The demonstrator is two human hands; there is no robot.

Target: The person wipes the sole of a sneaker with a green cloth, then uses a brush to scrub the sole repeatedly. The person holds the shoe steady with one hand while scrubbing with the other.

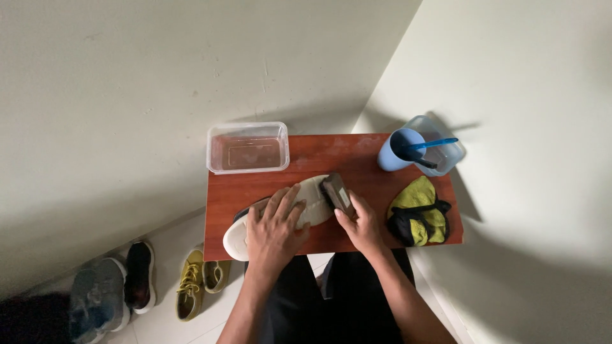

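Observation:
A white-soled shoe point(241, 237) lies sole up on a small reddish-brown wooden table point(357, 159). My left hand point(274, 229) presses flat on the shoe's middle, fingers spread over the sole. My right hand point(362, 224) grips a dark scrubbing brush point(336, 193), which rests on the toe end of the sole. Both forearms reach in from the bottom of the view, over my dark trousers.
A clear plastic tub point(247, 148) with water stands at the table's back left. At the back right, a blue cup point(398, 151) holds a blue toothbrush point(433, 144). A yellow-green and black cloth point(419, 216) lies at the right. Several shoes point(191, 283) sit on the floor at left.

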